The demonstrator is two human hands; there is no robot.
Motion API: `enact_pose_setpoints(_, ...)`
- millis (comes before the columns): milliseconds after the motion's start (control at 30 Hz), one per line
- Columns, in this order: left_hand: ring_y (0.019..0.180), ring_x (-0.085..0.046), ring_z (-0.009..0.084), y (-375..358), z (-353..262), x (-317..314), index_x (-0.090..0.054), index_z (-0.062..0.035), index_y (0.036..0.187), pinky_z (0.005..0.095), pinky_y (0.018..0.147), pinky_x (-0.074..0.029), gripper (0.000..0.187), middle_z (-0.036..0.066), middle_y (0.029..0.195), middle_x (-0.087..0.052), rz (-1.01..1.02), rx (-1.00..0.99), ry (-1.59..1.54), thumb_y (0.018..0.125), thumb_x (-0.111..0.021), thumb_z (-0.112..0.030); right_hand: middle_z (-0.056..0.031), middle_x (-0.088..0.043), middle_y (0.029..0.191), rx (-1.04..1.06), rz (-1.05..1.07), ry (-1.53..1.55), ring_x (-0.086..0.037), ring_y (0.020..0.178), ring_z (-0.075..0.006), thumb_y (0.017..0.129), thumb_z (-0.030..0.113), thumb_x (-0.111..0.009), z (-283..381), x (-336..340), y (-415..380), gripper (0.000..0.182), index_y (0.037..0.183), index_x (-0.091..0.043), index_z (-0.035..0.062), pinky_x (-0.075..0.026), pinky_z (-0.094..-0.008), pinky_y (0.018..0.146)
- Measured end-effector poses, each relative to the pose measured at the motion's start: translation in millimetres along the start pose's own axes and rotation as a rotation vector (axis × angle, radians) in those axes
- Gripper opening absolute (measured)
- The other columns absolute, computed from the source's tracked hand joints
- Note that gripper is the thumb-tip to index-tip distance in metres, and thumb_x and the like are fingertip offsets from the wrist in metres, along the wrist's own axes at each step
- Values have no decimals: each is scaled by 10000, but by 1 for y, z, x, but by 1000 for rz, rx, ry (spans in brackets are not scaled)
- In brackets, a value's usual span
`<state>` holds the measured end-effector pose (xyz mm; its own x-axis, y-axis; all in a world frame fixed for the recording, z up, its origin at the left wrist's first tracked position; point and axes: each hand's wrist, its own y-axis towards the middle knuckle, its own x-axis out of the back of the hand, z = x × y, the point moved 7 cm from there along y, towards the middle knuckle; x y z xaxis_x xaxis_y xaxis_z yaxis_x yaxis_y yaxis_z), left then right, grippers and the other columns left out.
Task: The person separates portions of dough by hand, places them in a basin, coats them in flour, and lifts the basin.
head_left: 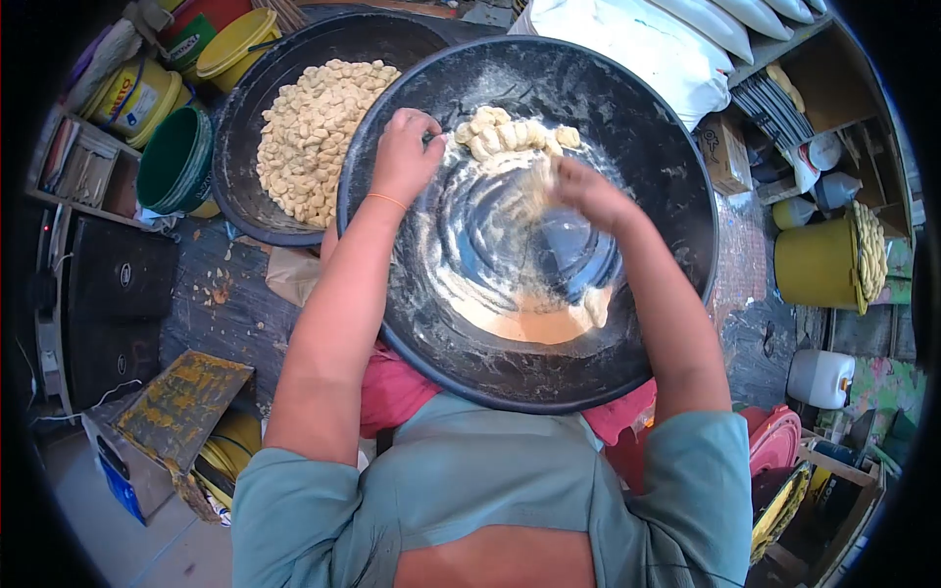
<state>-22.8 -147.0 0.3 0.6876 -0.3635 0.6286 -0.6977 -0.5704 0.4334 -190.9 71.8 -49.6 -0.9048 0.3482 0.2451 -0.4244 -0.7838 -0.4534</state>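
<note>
A wide black basin (676, 211) is tilted in front of me, its inside streaked with pale flour (470, 299). Several plump, off-white dough pieces (505, 135) lie clustered toward its far side. A single dough piece (595, 306) rests apart at the near right. My left hand (407, 147) is over the basin's left inner wall beside the cluster, fingers bent, a dark gap showing between thumb and forefinger. Smeared by motion, my right hand (591, 194) hovers right of centre, just below the cluster. A blurred streak of flour (532, 191) shows at its fingertips.
A second black basin (235, 186), heaped with small dough pieces (314, 137), stands behind at the left. White sacks (627, 49) lie beyond the far rim. Around me are a green bucket (176, 162), a yellow bucket (814, 260), shelves and a white jug (821, 378).
</note>
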Motion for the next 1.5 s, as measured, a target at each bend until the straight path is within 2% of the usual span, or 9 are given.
enact_pose_setpoints(200,1006,-557,340,2,-2,-3,-618,-53,845,402,898,-446,115,135,1019,-581,84,26,-27,786,-636,-150,-229,-352,1443,0,-462,-344,-350,1339,-347,715,422,-756,-2,73,113,843,1409,-387,116,-343,-448,1053)
enact_pose_setpoints(333,989,-556,344,0,2,-9,-611,-49,845,413,874,-450,130,151,983,-573,149,49,-24,789,-627,-166,-174,-357,1441,-94,-291,-909,-284,1359,-349,681,470,-749,25,-23,99,885,1417,-370,159,-276,-502,1081)
enact_pose_setpoints(400,974,-558,341,-3,4,-14,-610,-41,862,403,866,-447,151,155,972,-568,210,71,0,796,-626,-176,-161,-510,1304,179,-226,-1049,-469,1211,-326,661,411,-758,23,-51,106,799,1352,-454,151,-393,-457,985)
enact_pose_setpoints(500,957,-563,327,-7,5,-22,-602,-21,886,380,853,-443,170,151,975,-577,325,82,-5,811,-619,-172,-138,-605,1156,262,559,-703,-566,1070,-289,642,373,-761,-4,-83,73,660,1209,-554,105,-448,-400,900)
enact_pose_setpoints(800,862,-609,310,-18,5,-41,-617,-14,891,384,785,-471,197,167,910,-627,534,121,-68,812,-625,-194,-174,-679,918,-336,725,-1376,-655,898,-336,696,288,-716,-104,-46,-94,301,861,-677,39,-507,-442,744)
enact_pose_setpoints(967,857,-626,296,-44,29,-67,-636,-27,935,367,772,-475,252,178,905,-650,796,182,52,794,-662,-234,-163,-679,920,-16,865,-592,-658,832,-303,748,149,-632,-74,-114,-94,228,952,-658,50,-517,-393,757)
enact_pose_setpoints(1100,848,-629,301,-53,34,-70,-642,-31,915,368,758,-476,246,175,891,-655,832,165,117,793,-660,-243,-168,-641,988,112,273,-731,-632,879,-311,759,127,-602,-3,-74,-48,232,978,-628,57,-499,-363,795)
enact_pose_setpoints(1300,674,-613,259,-69,-21,-82,-636,-38,811,363,639,-491,203,122,766,-658,841,11,73,768,-684,-231,-176,-635,1057,403,81,-719,-613,984,-320,713,86,-623,-20,-82,-27,300,1011,-638,58,-485,-383,837)
enact_pose_setpoints(1500,927,-613,339,-197,-115,-133,-636,-64,955,418,796,-493,260,139,983,-604,1283,-606,-14,719,-691,-158,-157,-640,1064,154,93,-642,-614,993,-321,696,117,-673,-48,-38,-26,394,1082,-622,60,-485,-374,846)
